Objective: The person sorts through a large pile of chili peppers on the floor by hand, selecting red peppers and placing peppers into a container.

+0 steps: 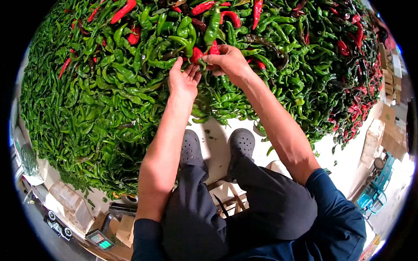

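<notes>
A large heap of mostly green chili peppers [109, 100] spreads in front of me. My left hand [184, 80] is palm up at the near side of the heap, fingers apart and slightly bent, just below a red pepper [196, 55]. My right hand [231, 64] is closed in a pinch at that pepper's green stem end, to its right. Another red pepper [214, 48] shows behind the right index finger. A long green pepper [213, 27] lies just beyond the hands. Whether the left fingertips touch the red pepper, I cannot tell.
My dark clogs [191, 145] rest on the pale floor by the heap's edge. Cardboard boxes [388, 115] and a turquoise metal frame [378, 185] stand at the right. A scale with a lit display [101, 240] is at the lower left. More red peppers [359, 111] lie along the heap's right side.
</notes>
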Tool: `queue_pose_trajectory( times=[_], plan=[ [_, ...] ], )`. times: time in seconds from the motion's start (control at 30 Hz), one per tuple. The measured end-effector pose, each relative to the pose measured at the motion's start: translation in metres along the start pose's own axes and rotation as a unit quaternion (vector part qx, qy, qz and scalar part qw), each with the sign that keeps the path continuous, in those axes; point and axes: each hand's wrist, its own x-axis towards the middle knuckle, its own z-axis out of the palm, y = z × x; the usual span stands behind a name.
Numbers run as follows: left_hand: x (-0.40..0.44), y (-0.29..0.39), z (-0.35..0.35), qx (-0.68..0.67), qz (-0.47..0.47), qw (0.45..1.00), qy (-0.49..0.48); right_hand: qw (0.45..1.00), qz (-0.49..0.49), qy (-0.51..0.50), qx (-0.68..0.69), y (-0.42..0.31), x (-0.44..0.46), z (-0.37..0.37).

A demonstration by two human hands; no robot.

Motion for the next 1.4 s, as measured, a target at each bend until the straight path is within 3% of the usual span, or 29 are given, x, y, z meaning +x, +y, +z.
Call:
queue_pose_trajectory(
  times=[0.07,0.1,0.17,0.23,0.3,0.43,0.5,0.57,0.63,0.77,0.8,0.83,0.87,0.93,1.03,1.07,1.1,1.13,1.17,1.2,1.23,1.27,1.3,1.37,1.4],
  plan=[
    [0.007,0.001,-0.009,-0.011,-0.046,0.999,-0.024,0.999,0.031,0.012,-0.012,-0.014,0.002,0.001],
    [-0.002,0.0,-0.005,0.003,-0.061,0.997,-0.047,0.999,0.025,-0.036,-0.028,-0.019,0.004,0.002],
    [-0.008,0.002,0.003,0.023,-0.047,0.998,-0.034,0.994,0.005,-0.014,-0.11,-0.022,0.006,0.007],
    [0.007,0.005,0.003,0.048,-0.058,0.995,-0.068,0.961,0.003,0.106,-0.255,-0.005,0.026,0.021],
    [0.017,0.003,-0.003,0.099,-0.059,0.992,-0.053,0.966,-0.014,0.095,-0.24,-0.01,0.019,0.024],
    [-0.011,-0.001,-0.031,0.133,-0.015,0.981,-0.139,0.986,-0.04,-0.084,-0.142,0.008,-0.012,0.016],
    [-0.042,0.005,-0.047,0.115,-0.03,0.976,-0.182,0.98,0.005,-0.133,-0.146,0.021,-0.037,0.023],
    [-0.078,0.009,-0.065,0.083,-0.025,0.979,-0.182,0.958,-0.041,-0.242,-0.148,0.054,-0.051,0.027],
    [-0.09,0.003,-0.094,0.063,-0.025,0.984,-0.166,0.934,0.053,-0.292,-0.197,0.079,-0.061,0.031],
    [-0.08,-0.008,-0.153,0.204,0.023,0.978,-0.031,0.982,0.058,-0.171,-0.06,0.12,-0.069,0.029],
    [-0.077,-0.002,-0.165,0.201,0.051,0.978,-0.038,0.977,0.152,-0.13,0.071,0.106,-0.072,0.027],
    [-0.079,0.005,-0.162,0.197,0.08,0.976,-0.049,0.965,0.162,-0.156,0.132,0.109,-0.065,0.016],
    [-0.085,0.011,-0.161,0.214,0.09,0.972,0.038,0.967,0.153,-0.153,0.136,0.115,-0.06,0.009],
    [-0.094,0.025,-0.157,0.362,0.132,0.919,0.082,0.966,0.14,-0.157,0.151,0.111,-0.058,0.005],
    [-0.096,0.046,-0.173,0.565,0.217,0.788,0.112,0.979,0.139,-0.111,0.098,0.1,-0.063,0.021],
    [-0.097,0.045,-0.174,0.474,0.229,0.847,0.069,0.982,0.109,-0.147,-0.041,0.099,-0.06,0.024],
    [-0.099,0.044,-0.175,0.378,0.24,0.894,0.026,0.985,0.075,-0.125,-0.088,0.1,-0.064,0.04],
    [-0.112,0.046,-0.166,0.303,0.173,0.936,-0.053,0.977,0.011,-0.136,-0.162,0.097,-0.071,0.056],
    [-0.122,0.036,-0.154,0.145,0.112,0.981,-0.061,0.96,-0.055,-0.145,-0.234,0.094,-0.079,0.073],
    [-0.121,0.019,-0.154,0.099,0.087,0.99,-0.057,0.929,-0.074,-0.146,-0.331,0.094,-0.087,0.091],
    [-0.11,-0.001,-0.179,0.194,0.085,0.972,-0.101,0.889,-0.094,-0.144,-0.424,0.095,-0.095,0.108],
    [-0.119,-0.013,-0.169,0.182,0.133,0.972,-0.074,0.862,-0.078,-0.175,-0.47,0.092,-0.105,0.121],
    [-0.127,-0.022,-0.157,0.168,0.178,0.968,-0.046,0.84,-0.193,-0.192,-0.47,0.093,-0.114,0.13],
    [-0.126,-0.01,-0.163,0.118,0.089,0.988,0.053,0.85,-0.094,-0.331,-0.398,0.083,-0.11,0.127],
    [-0.115,-0.01,-0.179,0.089,0.08,0.988,0.1,0.803,-0.191,-0.353,-0.439,0.085,-0.111,0.125]
  ],
)
